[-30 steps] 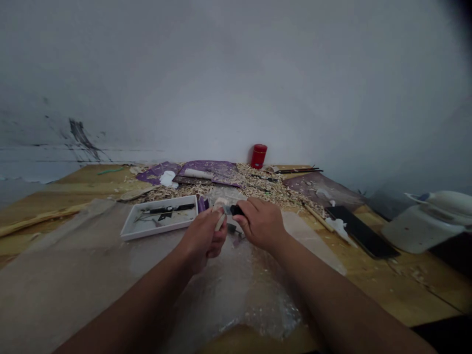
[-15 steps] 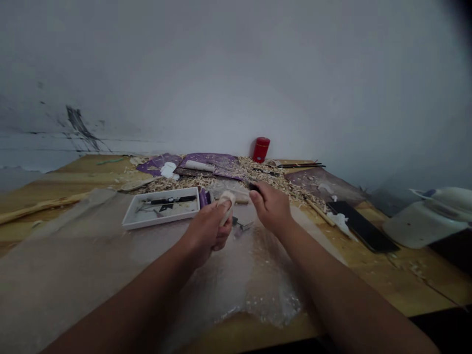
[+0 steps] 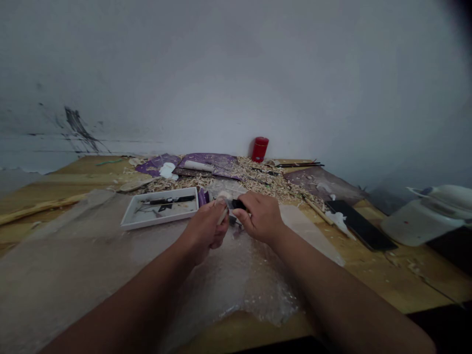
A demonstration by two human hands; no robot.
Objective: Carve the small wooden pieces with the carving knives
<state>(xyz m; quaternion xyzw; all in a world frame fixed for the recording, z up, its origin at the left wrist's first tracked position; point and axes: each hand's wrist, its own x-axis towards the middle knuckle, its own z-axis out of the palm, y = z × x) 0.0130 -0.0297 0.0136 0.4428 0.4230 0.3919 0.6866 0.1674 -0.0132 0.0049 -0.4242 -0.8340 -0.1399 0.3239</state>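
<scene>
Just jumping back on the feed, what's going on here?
The person's left grip holds a pale piece, while the right grip holds a black-handled tool close to it; whether they touch is too blurred to tell. Shavings lie strewn beyond, a white tray with tools sits left, and a phone lies right.

wall [image 3: 236,73]: pale grey (dark smears [image 3: 80,127] low left) | light: dim | table [image 3: 73,177]: yellowish wood

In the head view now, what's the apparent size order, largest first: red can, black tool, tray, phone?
1. Tray
2. Phone
3. Red can
4. Black tool, partly hidden by the right hand
</scene>
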